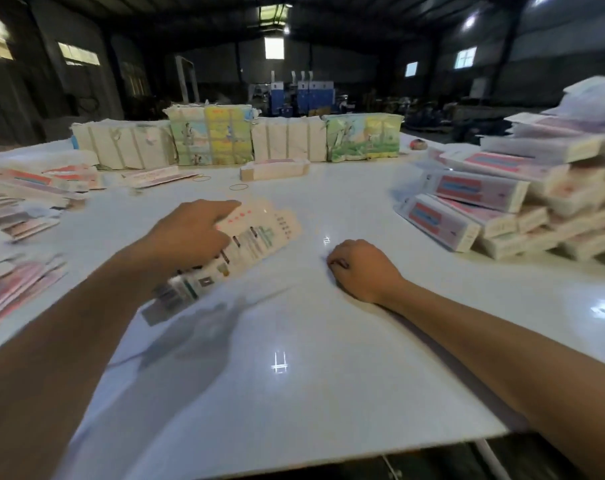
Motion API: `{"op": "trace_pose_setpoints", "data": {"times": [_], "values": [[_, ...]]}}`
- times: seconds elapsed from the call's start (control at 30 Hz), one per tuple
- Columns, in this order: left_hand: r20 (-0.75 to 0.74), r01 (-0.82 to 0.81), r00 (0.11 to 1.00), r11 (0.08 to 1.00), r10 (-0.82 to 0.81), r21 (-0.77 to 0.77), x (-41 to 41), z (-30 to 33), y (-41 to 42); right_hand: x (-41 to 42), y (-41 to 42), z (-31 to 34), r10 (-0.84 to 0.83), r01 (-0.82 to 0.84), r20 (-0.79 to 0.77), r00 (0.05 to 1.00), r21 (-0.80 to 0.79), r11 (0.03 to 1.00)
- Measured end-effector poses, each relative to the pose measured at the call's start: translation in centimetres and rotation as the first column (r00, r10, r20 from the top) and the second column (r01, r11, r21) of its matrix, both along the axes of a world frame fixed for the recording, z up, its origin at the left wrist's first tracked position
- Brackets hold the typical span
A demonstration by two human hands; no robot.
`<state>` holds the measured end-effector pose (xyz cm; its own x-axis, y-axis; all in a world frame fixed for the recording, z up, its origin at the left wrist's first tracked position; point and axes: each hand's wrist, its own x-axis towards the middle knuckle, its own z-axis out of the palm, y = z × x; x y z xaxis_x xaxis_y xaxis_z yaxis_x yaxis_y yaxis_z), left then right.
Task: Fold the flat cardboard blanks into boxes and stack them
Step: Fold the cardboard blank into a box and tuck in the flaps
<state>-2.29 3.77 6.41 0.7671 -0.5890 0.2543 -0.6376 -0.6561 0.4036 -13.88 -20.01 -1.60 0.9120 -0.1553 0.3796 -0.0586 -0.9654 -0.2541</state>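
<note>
Left hand (190,233): fingers are lying over the flat printed cardboard blank (245,244), forefinger stretched along its far edge; whether they are pinching it, cannot tell.
Right hand (361,268): fingers are curling into a loose fist, grasping nothing, resting on the glossy white surface (294,358).
Blank: lying tilted under the left fingers, well left of the right fingers.
Folded pink-and-white boxes (522,202): stacked far right of the right fingers.
Loose flat blanks (27,209): lying left of the left fingers.
</note>
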Motion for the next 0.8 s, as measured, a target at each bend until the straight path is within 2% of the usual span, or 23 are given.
{"op": "trace_pose_setpoints", "data": {"times": [0.07,0.13,0.27,0.37,0.43,0.5,0.57,0.6,0.67,0.73,0.8], "values": [[0.03,0.076,0.997,0.997,-0.076,-0.011,-1.8,-1.9,-3.0,0.0,0.0,0.1,-0.02,0.021,-0.028,0.999,0.015,1.0],[0.12,0.066,0.99,0.993,-0.077,0.096,-2.5,-4.0,-5.1,0.0,-0.1,0.1,-0.054,0.055,-0.033,0.998,0.042,0.998],[0.042,0.047,0.997,0.935,-0.066,0.352,-2.9,-6.8,-6.9,0.3,-0.3,0.0,-0.103,0.106,-0.038,0.994,0.082,0.991],[0.058,0.057,0.995,0.959,-0.076,0.279,-2.8,-7.0,-7.0,0.5,-0.5,-0.2,-0.099,0.103,-0.041,0.994,0.092,0.99],[0.155,0.036,0.985,0.975,-0.071,0.22,-2.6,-6.7,-6.8,0.6,-1.0,-0.3,-0.155,0.153,0.003,0.988,0.144,0.978],[0.324,0.002,0.943,0.978,-0.07,0.207,-2.4,-6.5,-6.4,0.5,-1.6,-0.1,-0.239,0.188,0.104,0.965,0.356,0.915],[0.437,-0.017,0.897,0.983,-0.067,0.185,-2.1,-6.5,-6.1,0.3,-1.8,0.3,-0.299,0.12,0.156,0.941,0.674,0.729],[0.463,-0.016,0.884,0.985,-0.068,0.174,-2.1,-6.5,-6.0,0.1,-1.8,0.5,-0.289,0.065,0.159,0.944,0.77,0.635],[0.504,0.004,0.86,0.987,-0.085,0.16,-2.2,-6.5,-6.2,-0.1,-1.4,0.7,-0.19,0.003,0.131,0.973,0.817,0.576],[0.547,0.01,0.832,0.988,-0.093,0.152,-2.7,-6.4,-6.3,-0.2,-0.8,0.9,-0.088,-0.048,0.117,0.989,0.827,0.56],[0.597,0.003,0.797,0.988,-0.097,0.157,-3.2,-6.2,-6.5,-0.2,-0.9,1.1,-0.063,-0.08,0.139,0.988,0.822,0.564]]}}
